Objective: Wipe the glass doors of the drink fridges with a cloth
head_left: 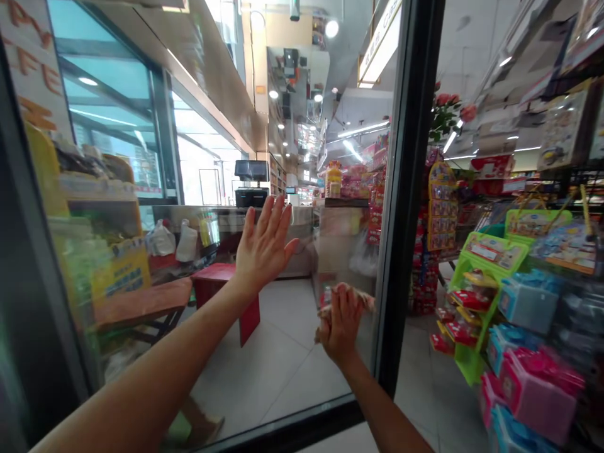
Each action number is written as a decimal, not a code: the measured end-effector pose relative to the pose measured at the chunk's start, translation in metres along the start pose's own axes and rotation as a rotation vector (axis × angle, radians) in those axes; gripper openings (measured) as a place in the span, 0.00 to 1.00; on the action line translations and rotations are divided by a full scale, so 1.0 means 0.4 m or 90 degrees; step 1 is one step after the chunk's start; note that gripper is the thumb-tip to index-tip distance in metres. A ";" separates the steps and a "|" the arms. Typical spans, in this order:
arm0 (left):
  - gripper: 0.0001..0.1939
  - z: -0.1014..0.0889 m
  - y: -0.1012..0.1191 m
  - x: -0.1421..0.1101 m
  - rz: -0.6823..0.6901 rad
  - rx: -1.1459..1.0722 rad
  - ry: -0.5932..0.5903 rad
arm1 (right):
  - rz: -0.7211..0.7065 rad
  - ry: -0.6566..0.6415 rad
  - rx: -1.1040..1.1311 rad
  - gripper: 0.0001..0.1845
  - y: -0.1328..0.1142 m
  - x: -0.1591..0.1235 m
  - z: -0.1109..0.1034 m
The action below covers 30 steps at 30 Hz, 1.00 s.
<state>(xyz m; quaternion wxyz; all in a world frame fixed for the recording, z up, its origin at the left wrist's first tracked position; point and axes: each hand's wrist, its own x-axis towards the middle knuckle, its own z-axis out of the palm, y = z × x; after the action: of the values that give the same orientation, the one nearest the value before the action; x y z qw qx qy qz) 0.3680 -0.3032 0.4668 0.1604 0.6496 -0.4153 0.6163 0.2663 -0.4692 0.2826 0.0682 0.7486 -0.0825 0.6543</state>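
My left hand lies flat against the glass door, fingers stretched out and pointing up. Lower and to the right, my right hand presses a crumpled patterned cloth against the same pane, near the door's black right-hand frame. The cloth bunches above and around the fingers.
Through the glass show a counter with a till, a red stool and a wooden bench. To the right of the frame stands a green rack of toys, with pink and blue boxes close by.
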 end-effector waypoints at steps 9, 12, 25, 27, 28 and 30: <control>0.33 -0.021 -0.034 -0.321 0.052 0.014 -0.106 | 0.036 0.038 0.025 0.32 -0.183 0.008 0.042; 0.33 -0.021 -0.038 -0.347 0.060 0.005 -0.091 | -0.164 0.002 0.075 0.25 -0.308 -0.174 0.058; 0.34 -0.017 -0.033 -0.330 0.066 0.020 -0.078 | 0.064 0.051 -0.020 0.34 -0.140 -0.138 0.035; 0.33 -0.015 -0.035 -0.330 0.069 0.021 -0.072 | -0.112 0.008 0.028 0.31 -0.257 -0.142 0.064; 0.33 -0.014 -0.036 -0.330 0.071 0.023 -0.071 | -0.197 -0.010 0.045 0.29 -0.284 -0.137 0.069; 0.33 -0.014 -0.039 -0.330 0.077 0.027 -0.072 | -0.284 -0.026 0.052 0.28 -0.254 -0.107 0.058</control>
<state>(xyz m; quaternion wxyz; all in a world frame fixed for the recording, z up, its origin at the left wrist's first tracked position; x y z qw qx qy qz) 0.3894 -0.2446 0.3491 0.0857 0.6604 -0.4492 0.5957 0.3049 -0.3735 0.2378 0.1794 0.7634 0.1104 0.6106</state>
